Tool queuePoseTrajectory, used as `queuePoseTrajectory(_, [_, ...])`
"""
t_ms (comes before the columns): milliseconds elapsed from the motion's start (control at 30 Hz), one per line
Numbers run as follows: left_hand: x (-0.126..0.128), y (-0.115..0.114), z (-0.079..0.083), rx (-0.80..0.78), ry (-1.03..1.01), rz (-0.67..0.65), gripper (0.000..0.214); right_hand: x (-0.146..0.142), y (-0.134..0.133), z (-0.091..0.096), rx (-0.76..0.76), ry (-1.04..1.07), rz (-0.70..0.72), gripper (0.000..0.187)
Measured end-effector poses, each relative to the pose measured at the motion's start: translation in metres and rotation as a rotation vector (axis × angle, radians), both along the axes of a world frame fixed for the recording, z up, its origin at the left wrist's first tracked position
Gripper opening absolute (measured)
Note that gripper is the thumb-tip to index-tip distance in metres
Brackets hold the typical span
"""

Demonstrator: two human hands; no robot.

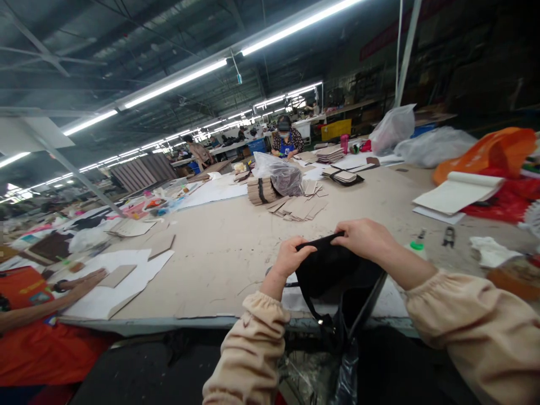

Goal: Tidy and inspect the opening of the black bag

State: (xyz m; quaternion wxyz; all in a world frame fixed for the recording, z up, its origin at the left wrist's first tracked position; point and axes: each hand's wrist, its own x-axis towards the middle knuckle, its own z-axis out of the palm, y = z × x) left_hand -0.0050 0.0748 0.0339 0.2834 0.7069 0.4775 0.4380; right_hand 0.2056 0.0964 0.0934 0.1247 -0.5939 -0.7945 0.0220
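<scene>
Holding black bag point(333, 275) at lower centre of frame, against near edge of table point(219, 247).
Clamping its upper rim with left hand point(291, 257) and right hand point(363, 239), fingers of both curling shut on the fabric; sharing table with co-worker's hand point(86, 279), lying flat beside cardboard sheet point(117, 275) at lower left.

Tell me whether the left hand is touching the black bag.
Touching: the head view shows the left hand pinching the top edge of the black bag.
</scene>
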Motion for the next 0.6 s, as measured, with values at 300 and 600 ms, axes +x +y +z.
queuePoseTrajectory(300, [-0.0004,0.0011,0.0018,-0.109,-0.024,-0.01,0.019,0.0009,-0.0011,0.0017,-0.008,0.018,0.014,0.016])
queuePoseTrajectory(600, [-0.0009,-0.0007,0.0048,-0.09,0.052,-0.01,0.023,-0.0002,-0.0036,0.0058,-0.023,0.015,0.014,0.016])
